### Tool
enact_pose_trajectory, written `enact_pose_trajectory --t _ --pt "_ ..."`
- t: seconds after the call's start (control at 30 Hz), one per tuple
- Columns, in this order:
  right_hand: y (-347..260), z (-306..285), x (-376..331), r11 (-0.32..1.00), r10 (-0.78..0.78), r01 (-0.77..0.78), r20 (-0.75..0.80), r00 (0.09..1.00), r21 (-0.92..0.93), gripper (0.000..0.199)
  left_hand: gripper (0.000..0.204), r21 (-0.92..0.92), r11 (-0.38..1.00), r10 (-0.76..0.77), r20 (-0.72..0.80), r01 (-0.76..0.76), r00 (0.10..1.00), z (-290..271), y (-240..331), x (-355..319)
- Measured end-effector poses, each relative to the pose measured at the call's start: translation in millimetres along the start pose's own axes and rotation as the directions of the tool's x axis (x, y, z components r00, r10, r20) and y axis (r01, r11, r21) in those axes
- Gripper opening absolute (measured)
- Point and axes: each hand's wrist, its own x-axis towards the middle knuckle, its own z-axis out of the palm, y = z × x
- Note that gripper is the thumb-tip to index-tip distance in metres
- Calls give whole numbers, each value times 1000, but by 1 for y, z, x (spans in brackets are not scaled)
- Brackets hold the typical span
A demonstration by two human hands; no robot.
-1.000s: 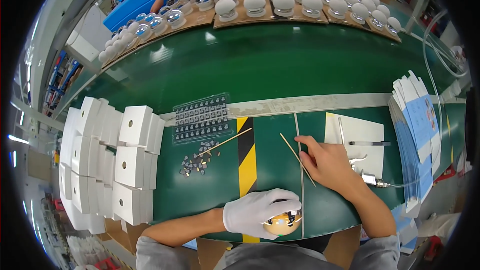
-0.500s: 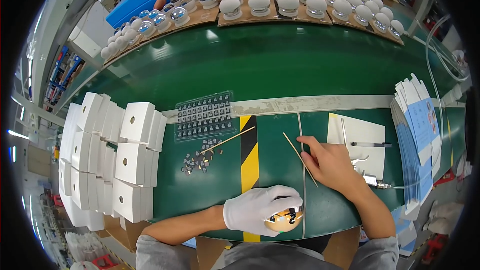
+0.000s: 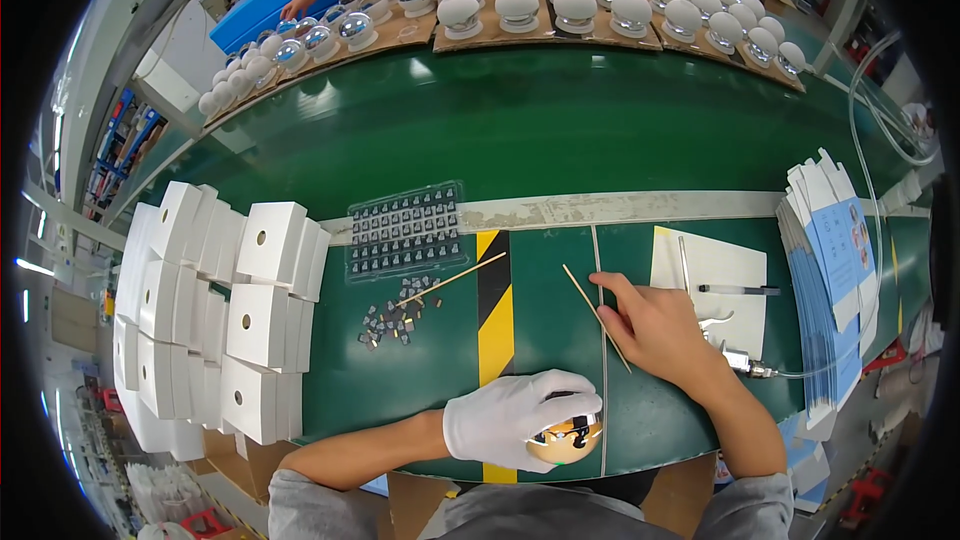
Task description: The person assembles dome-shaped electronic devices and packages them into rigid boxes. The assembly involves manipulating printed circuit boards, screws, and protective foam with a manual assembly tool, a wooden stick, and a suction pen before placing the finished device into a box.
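My left hand point(image 3: 510, 422), in a white glove, is closed around a round, shiny gold-orange dome point(image 3: 566, 440) with black parts on it, near the table's front edge. My bare right hand point(image 3: 660, 330) lies on the green table, index finger stretched out and thumb apart. Beside its thumb lies a thin wooden stick point(image 3: 583, 291); whether they touch I cannot tell. Partly behind my right hand is an air gun point(image 3: 737, 360) with a clear hose. Several small dark pieces point(image 3: 385, 325) lie loose at the left, next to a second wooden stick point(image 3: 455, 278).
A clear tray point(image 3: 350, 265) holds rows of small dark parts. White boxes point(image 3: 265, 325) are stacked at the left. A pen point(image 3: 738, 290) rests on paper point(image 3: 665, 255); folded blue-white cartons point(image 3: 825, 290) stand at the right. Beyond, white domes point(image 3: 517, 5) fill cardboard, near another person's hand point(image 3: 300, 4).
The other person's bare hand at the far left has shifted left. The whole view has moved slightly. My own hands show no clear change.
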Motion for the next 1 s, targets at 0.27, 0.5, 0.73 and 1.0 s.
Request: enact_pose_trajectory --t 0.27,0.5,0.73,1.0 --pt "0 -1 -1 1000 -5 5 2 1000 -11 35 75 -33 999 -31 20 31 999 0 2 1" --pt "1 0 1 1000 7 -6 16 1000 -24 35 73 -36 999 -22 7 23 1000 0 -1 2" --pt "-1 -2 3 1000 2 -2 11 1000 -22 36 75 -22 999 -38 57 40 998 -6 0 3" --pt "-2 -5 0 999 14 -11 71 997 -35 33 82 -44 994 -91 101 96 991 3 0 -5"
